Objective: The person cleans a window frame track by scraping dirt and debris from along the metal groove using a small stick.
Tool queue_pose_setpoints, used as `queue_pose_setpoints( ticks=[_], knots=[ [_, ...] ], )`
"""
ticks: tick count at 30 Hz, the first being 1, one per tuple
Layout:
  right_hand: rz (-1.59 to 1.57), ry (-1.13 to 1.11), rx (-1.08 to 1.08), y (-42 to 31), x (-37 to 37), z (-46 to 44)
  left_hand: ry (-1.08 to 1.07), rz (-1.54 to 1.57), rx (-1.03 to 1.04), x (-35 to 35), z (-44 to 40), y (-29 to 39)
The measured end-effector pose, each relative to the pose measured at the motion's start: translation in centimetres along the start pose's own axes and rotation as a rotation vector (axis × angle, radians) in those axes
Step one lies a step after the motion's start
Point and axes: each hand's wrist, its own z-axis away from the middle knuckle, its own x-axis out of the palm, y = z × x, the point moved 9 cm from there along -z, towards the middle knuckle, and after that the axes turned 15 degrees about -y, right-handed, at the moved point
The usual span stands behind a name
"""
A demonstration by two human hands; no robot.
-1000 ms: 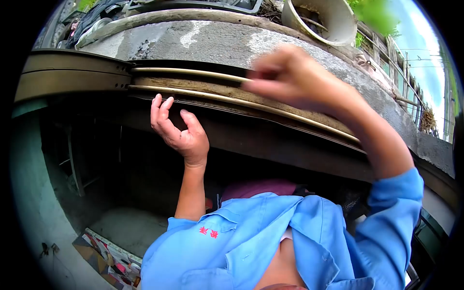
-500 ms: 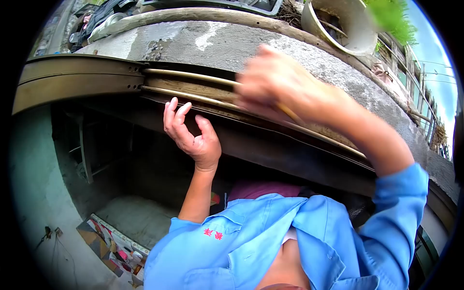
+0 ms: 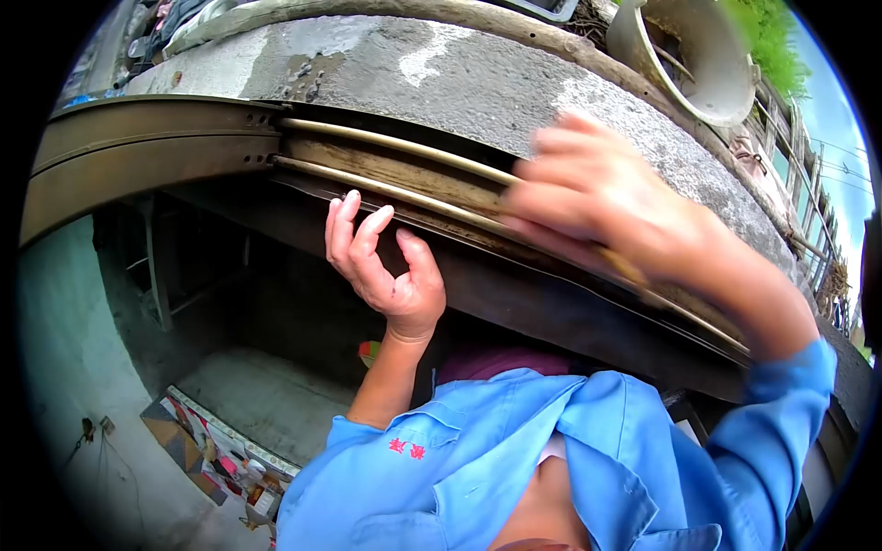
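A long brown metal track [image 3: 386, 174] with two pale rails crosses the view below a concrete ledge. Over its right part is my right hand [image 3: 597, 188], blurred by motion and closed around a light wooden handle [image 3: 629, 268]. The working end of that tool is hidden, so its kind cannot be made out. My left hand [image 3: 390, 266] is raised at the track's lower edge, palm up, with fingers bent and apart and nothing in it. Its fingertips are close to that edge; whether they touch it I cannot tell.
Above lie the rough concrete ledge [image 3: 367, 64], a wooden pole [image 3: 413, 11] and a tilted pale bucket [image 3: 698, 60]. Plain brown track panels [image 3: 156, 151] continue at left. Below is a dark opening with a pale wall [image 3: 64, 321] and a box of clutter [image 3: 216, 450].
My right hand has shifted right and slightly down along the track, still gripping the wooden handle. The left hand appears a little farther right, as the view has shifted too.
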Motion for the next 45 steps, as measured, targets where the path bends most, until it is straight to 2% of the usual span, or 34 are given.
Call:
queue_pose_setpoints(
  ticks=[2, 4, 7, 8, 11, 14, 16, 18, 21, 23, 28, 30, 32, 33, 34, 38, 40, 43, 45],
  knots=[
    [-0.010, 0.195, -0.122, 0.7, 0.1, -5.4, -0.005, -0.019, 0.011, 0.0, -0.1, 0.1],
    [-0.035, 0.197, -0.120, 1.9, 0.1, -10.1, -0.017, -0.040, -0.002, 0.1, -0.1, 0.0],
    [-0.018, 0.155, -0.143, 1.5, 0.1, -9.4, -0.004, -0.018, -0.016, 0.1, 0.0, -0.1],
    [-0.023, 0.140, -0.173, 0.9, -0.2, -7.4, 0.006, -0.008, 0.000, 0.1, 0.1, 0.0],
    [0.017, -0.007, -0.078, -0.5, -0.1, -1.1, 0.012, -0.001, 0.012, -0.1, 0.3, 0.3],
    [0.144, 0.046, -0.039, -1.4, 0.0, -0.8, 0.023, 0.016, 0.017, 0.2, 0.3, 0.4],
    [0.182, 0.149, -0.046, -0.5, -0.4, -4.3, 0.018, -0.001, 0.014, 0.2, 0.3, 0.2],
    [0.094, 0.252, -0.122, 0.9, -0.4, -7.4, 0.023, -0.014, 0.014, 0.4, 0.3, 0.2],
    [0.067, 0.162, -0.116, 0.5, -0.9, -5.9, 0.023, -0.010, 0.019, 0.2, 0.2, 0.2],
    [0.096, 0.019, -0.040, -0.7, -0.7, -3.3, 0.043, 0.021, 0.027, 0.3, 0.4, 0.4],
    [0.066, 0.143, -0.013, 0.9, 0.2, -7.2, 0.064, 0.021, 0.017, 0.3, 0.3, 0.2],
    [0.094, 0.200, -0.088, 0.4, -0.5, -7.9, 0.041, -0.009, 0.009, 0.3, 0.1, 0.2],
    [0.086, 0.048, -0.026, -0.2, -0.4, -6.9, 0.042, -0.014, 0.006, 0.2, 0.2, 0.1],
    [0.058, 0.036, -0.075, -0.9, -0.3, -5.5, 0.050, -0.005, 0.009, 0.2, 0.3, 0.2],
    [0.086, 0.004, -0.019, -1.3, -0.2, -4.4, 0.055, 0.005, 0.010, 0.3, 0.3, 0.2],
    [0.075, 0.089, -0.018, -0.1, -0.1, -6.8, 0.053, -0.006, 0.001, 0.3, 0.4, 0.2],
    [0.063, 0.215, -0.077, 1.0, 0.0, -9.2, 0.052, -0.010, 0.009, 0.4, 0.2, 0.2],
    [0.099, 0.213, -0.111, 0.1, -1.3, -8.0, 0.045, -0.012, 0.010, 0.3, 0.2, 0.2],
    [0.044, -0.007, -0.079, -1.0, -0.5, -5.1, 0.053, 0.004, 0.009, 0.4, 0.3, 0.2]
  ],
)
